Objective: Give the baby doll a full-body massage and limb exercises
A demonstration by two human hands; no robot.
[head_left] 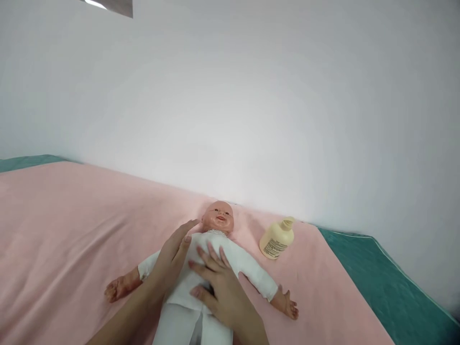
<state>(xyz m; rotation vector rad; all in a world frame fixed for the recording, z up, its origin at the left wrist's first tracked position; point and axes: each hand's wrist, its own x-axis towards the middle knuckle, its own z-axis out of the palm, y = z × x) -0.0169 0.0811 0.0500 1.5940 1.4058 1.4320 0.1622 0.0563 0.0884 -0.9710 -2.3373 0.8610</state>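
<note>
A baby doll in a white top and white trousers lies on its back on a pink cloth, arms spread to both sides. My left hand rests along the doll's shoulder and side at the left, its fingers extended toward the head. On the doll's chest and belly lies my right hand, fingers spread and slightly blurred. Neither hand holds anything. To the right of the doll's head stands a pale yellow pump bottle with printed text on its side.
A green surface shows beyond the pink cloth at the right, and another green strip at the far left. Behind the cloth rises a plain pale wall. A brownish object shows at the top left edge.
</note>
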